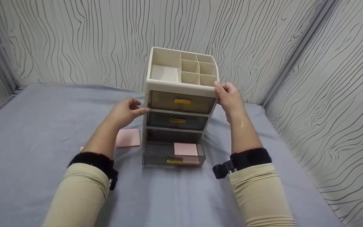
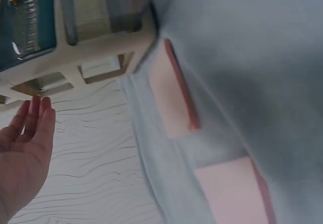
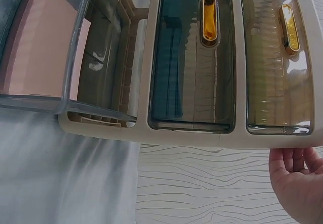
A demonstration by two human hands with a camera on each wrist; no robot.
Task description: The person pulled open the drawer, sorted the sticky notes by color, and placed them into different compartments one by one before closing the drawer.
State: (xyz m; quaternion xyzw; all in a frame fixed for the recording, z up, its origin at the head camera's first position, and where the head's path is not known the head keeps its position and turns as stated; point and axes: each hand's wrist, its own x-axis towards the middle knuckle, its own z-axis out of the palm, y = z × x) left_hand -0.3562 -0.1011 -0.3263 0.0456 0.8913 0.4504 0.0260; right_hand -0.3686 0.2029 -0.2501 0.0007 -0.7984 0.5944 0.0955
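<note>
A cream desktop drawer organizer (image 1: 181, 87) stands upright, with three smoky see-through drawers and gold handles. Its bottom drawer (image 1: 151, 160) is pulled out and has a pink sticky note pad (image 1: 185, 148) in it. At the organizer's left side, my left hand (image 1: 124, 112) touches the front edge with an outstretched thumb; in the left wrist view its fingers (image 2: 33, 114) reach the side openings, loosely straight. My right hand (image 1: 231, 98) holds the upper right corner, thumb at the front edge and fingertips against the side (image 3: 297, 156).
Another pink pad (image 1: 128, 137) lies on the grey cloth (image 1: 49, 126) left of the organizer. A further pink pad (image 2: 234, 188) shows in the left wrist view. Divided compartments (image 1: 165, 73) form the organizer's top. Behind it rises a wood-grain patterned wall (image 1: 106, 41).
</note>
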